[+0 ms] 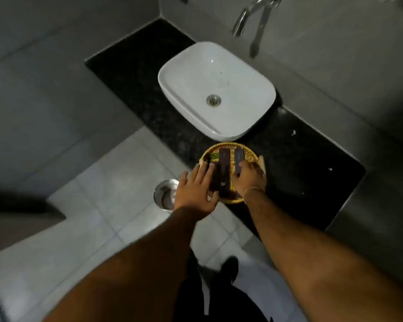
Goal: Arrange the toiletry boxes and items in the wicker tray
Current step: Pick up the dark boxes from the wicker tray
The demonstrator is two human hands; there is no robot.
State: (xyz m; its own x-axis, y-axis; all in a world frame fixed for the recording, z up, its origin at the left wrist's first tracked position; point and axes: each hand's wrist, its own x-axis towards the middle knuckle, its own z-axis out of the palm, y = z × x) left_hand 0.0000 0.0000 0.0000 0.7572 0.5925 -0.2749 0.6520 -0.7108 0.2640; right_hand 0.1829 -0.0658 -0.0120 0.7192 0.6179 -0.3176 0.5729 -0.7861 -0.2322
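White basin (216, 89) just behind wicker tray (250, 152) on black counter (307, 170). Left hand (196, 192) flat, fingers spread, beside the long dark box (224, 168). Right hand (249, 176) on smaller box (238, 156); grip unclear.

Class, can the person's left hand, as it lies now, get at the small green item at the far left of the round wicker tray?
Probably yes. The left hand lies spread over the round wicker tray, fingertips just short of the small green item; nothing visible lies between.
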